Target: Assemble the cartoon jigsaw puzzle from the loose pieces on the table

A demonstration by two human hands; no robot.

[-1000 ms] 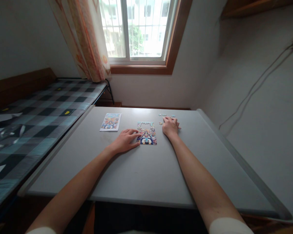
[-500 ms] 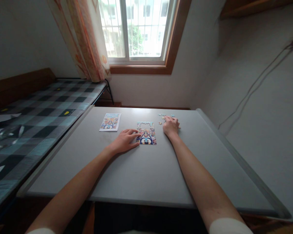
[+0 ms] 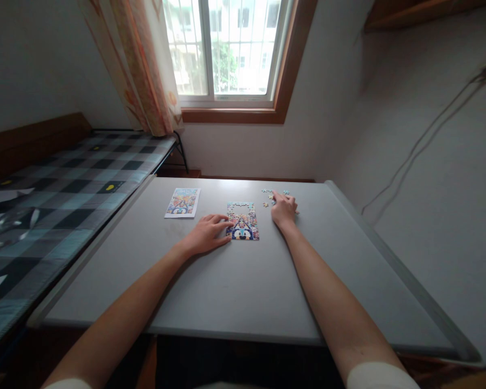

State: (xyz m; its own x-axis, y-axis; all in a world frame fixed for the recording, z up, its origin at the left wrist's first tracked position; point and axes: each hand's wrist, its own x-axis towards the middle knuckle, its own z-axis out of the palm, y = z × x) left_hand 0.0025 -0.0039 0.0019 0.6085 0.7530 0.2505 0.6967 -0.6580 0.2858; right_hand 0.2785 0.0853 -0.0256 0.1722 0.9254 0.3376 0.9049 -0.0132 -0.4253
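Note:
A partly assembled jigsaw puzzle (image 3: 243,233) lies flat in the middle of the table, with a gap in its upper part where the grey surface shows. My left hand (image 3: 206,233) rests at its left edge, fingers spread and the tips touching the pieces. Over to the right, my right hand (image 3: 284,210) is among several loose puzzle pieces (image 3: 266,205), its fingers bent down toward the tabletop. Whether a piece is under or between those fingertips is hidden by the hand.
A printed picture card (image 3: 182,203) lies on the grey table (image 3: 235,292), left of the puzzle. Beyond the table's left side is a bed with a checked cover (image 3: 76,200), with papers on it. A window (image 3: 227,54) and curtain (image 3: 141,70) are at the back; a cable (image 3: 409,156) hangs on the right wall.
My right hand has shifted very slightly among the loose pieces. My left hand and the puzzle stay where they were.

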